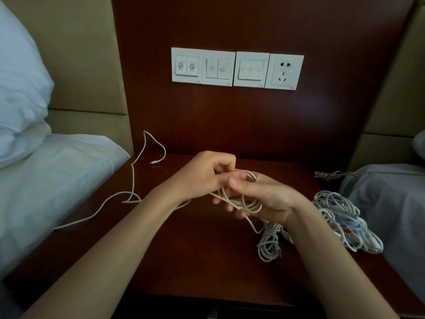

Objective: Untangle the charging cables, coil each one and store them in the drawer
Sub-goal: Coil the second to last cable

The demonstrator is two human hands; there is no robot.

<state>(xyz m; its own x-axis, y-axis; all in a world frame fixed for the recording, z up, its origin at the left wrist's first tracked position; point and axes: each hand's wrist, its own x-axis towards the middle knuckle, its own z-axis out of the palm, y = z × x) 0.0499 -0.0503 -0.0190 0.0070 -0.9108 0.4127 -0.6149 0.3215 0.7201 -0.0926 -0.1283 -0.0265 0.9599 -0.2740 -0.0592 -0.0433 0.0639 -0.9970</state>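
Note:
Over the dark wooden nightstand (195, 249) my right hand (259, 194) holds a small coil of cream cable (249, 204) looped around its fingers. My left hand (202, 174) pinches the same cable near the top of the coil. A loose white cable (133, 178) trails left across the nightstand onto the bed, its plug lying near the back. A bundled white cable (268, 244) lies below my right wrist. To the right sits a tangled heap of white and pale blue cables (345, 217). The drawer is not in view.
A panel of switches and a wall socket (236, 67) is on the wooden back wall. A bed with white sheets and a pillow (20, 93) flanks the left. Another bed's bedding (391, 199) is at the right, with a knotted cord (328, 174) beside it.

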